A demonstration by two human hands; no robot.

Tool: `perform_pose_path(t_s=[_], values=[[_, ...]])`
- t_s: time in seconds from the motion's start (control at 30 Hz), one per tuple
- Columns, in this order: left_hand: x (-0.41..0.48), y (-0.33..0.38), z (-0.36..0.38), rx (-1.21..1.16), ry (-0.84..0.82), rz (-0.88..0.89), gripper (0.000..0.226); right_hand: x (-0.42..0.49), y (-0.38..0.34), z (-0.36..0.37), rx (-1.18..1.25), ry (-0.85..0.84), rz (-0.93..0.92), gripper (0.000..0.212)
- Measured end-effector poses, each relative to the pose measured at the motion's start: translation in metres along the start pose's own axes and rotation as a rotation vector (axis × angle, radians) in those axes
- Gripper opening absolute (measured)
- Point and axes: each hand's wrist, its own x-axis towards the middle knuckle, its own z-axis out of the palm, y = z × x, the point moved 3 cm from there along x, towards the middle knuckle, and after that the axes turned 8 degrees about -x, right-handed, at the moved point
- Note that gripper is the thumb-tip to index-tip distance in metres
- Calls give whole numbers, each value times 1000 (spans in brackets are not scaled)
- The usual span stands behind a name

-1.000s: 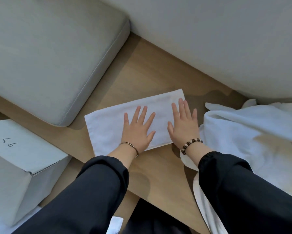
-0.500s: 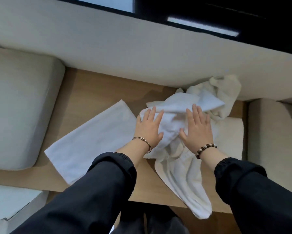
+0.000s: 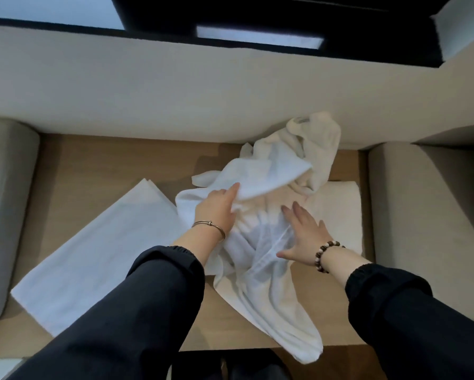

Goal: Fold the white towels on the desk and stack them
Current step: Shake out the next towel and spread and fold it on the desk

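The desk is boxed in by the left cushion, the right cushion and the padded wall along the far side, so the only open way in is over the near edge. Bare wood lies open at the far left, between the flat towel and the wall, and in near strips on either side of the hanging towel end. The heap stands high at centre right, leaning up against the wall, spilling over the near edge and covering part of the folded towel just beside the right cushion.
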Motion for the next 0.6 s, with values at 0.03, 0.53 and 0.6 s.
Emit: perform_pose_path(t_s=[0.03, 0.53, 0.6], values=[[2, -1, -6, -51, 71, -21, 59, 1, 3, 3, 3, -6, -6, 110], [-2, 108, -82, -637, -305, 165, 19, 0, 5, -104, 303, 665, -21, 73], [-5, 110, -82, -616, -315, 172, 9, 3, 4, -113, 278, 680, -88, 25]])
